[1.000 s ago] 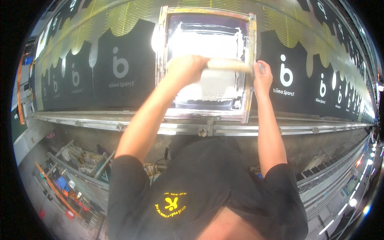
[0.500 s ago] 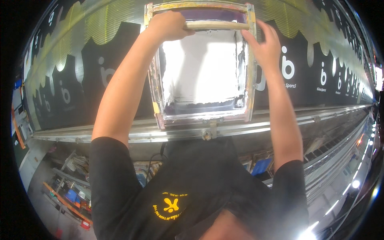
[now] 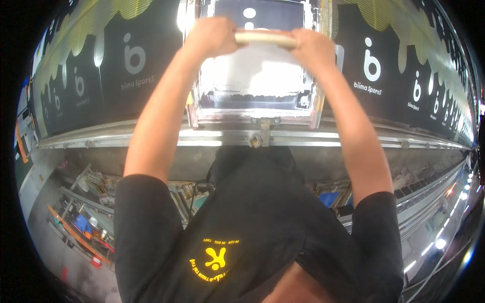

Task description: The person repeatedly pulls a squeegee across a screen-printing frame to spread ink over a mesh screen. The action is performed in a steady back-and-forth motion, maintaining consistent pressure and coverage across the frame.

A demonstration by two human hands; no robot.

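A squeegee (image 3: 265, 39) with a pale wooden handle lies crosswise inside a screen printing frame (image 3: 318, 108). My left hand (image 3: 213, 36) is wrapped round its left end, and my right hand (image 3: 313, 48) grips the right end. White ink (image 3: 237, 73) covers the mesh on the near side of the squeegee, with smears along the edges. Beyond the squeegee, a white mark shows on a dark area inside the frame. My fingertips and the squeegee's blade are mostly hidden.
Black fabric pieces (image 3: 366, 93) with white prints lie along the long table on both sides of the frame. A metal rail (image 3: 217, 136) with a clamp fitting (image 3: 264, 132) runs along the near edge. Racks and clutter (image 3: 83, 217) stand below left.
My right hand, loose at the squeegee's end before, has closed on it. Both hands have drawn the squeegee nearer within the frame, exposing the dark area behind it. The whole view has shifted.
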